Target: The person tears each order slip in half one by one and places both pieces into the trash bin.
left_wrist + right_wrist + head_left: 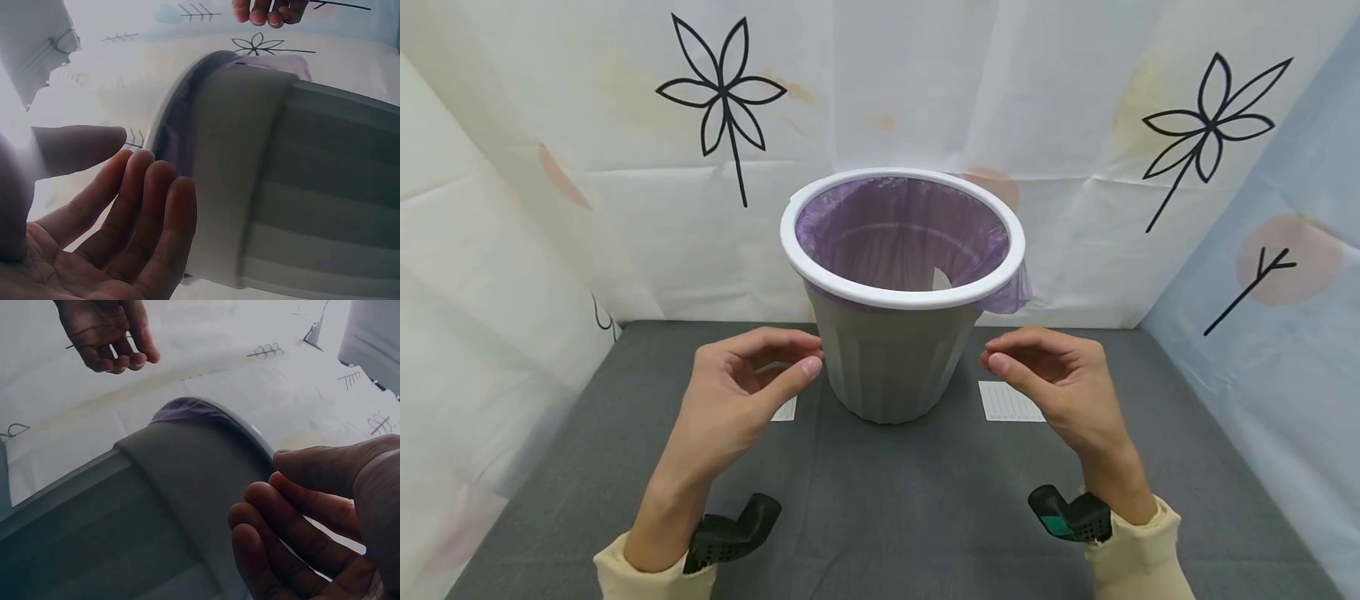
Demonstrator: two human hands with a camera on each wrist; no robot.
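A grey ribbed trash can (891, 354) with a white rim stands upright on the dark table. Inside it is a purple plastic bag (902, 225), whose edge sticks out beneath the rim on the right. My left hand (741, 387) is raised at the can's left side, fingers loosely bent and nothing in them. On the other side my right hand (1056, 375) hovers in a similar pose, also holding nothing, with a gap to the can. Both wrist views show the can's side and rim beyond relaxed fingers.
White lined paper labels lie on the dark grey table (880, 508), one label (1009, 402) near the right hand and another label (785, 410) partly behind the left. Printed fabric walls (880, 100) enclose the back and sides. A thin dark cord (602, 317) hangs at the left corner.
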